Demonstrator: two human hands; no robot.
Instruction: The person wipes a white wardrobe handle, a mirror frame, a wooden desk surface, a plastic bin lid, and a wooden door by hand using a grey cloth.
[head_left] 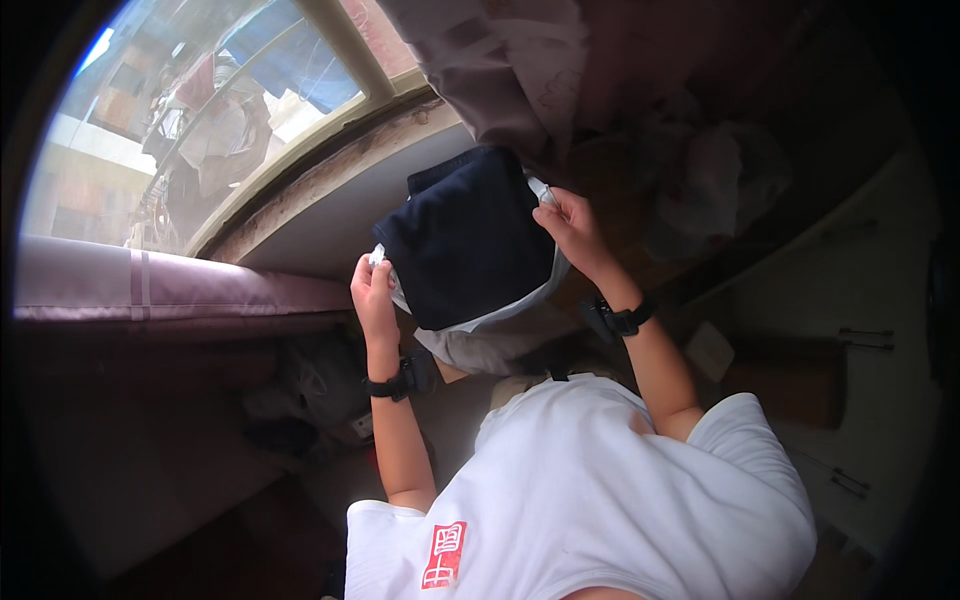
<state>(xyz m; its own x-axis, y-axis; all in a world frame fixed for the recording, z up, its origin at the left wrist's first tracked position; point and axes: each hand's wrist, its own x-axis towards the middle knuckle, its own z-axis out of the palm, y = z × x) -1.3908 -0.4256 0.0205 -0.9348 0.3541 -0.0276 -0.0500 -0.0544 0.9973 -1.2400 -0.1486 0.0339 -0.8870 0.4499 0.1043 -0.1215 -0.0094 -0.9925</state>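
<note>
Head view shows a window (225, 125) filling the upper left, and a white shirt (620, 480) on the wearer taking up the lower middle. A pinkish curtain (495, 70) hangs just beyond the hands; its folds come close to the load's far edge and could snag or drag on it if the arms reach farther.

Between the hands is a dark folded cloth (470, 240), lying on or in a thin white bag (512, 308); which of the two cannot be told. The cloth looks broad and thick for that bag, so a tilt toward one side could let the stack slide or unfold, above all if nothing supports it below, which is hidden. A grey cloth (480, 348) shows under the near edge and could get caught up with the bag.

The right hand (575, 232) pinches the bag's upper right edge between thumb and fingers; the left hand (374, 300) pinches its left edge likewise. With the weight on two small grips, the thin material could stretch, tear or slip free. Smallest are the black wristbands (630, 319), one on each arm; they sit clear of the bag, so catching there seems unlikely.
</note>
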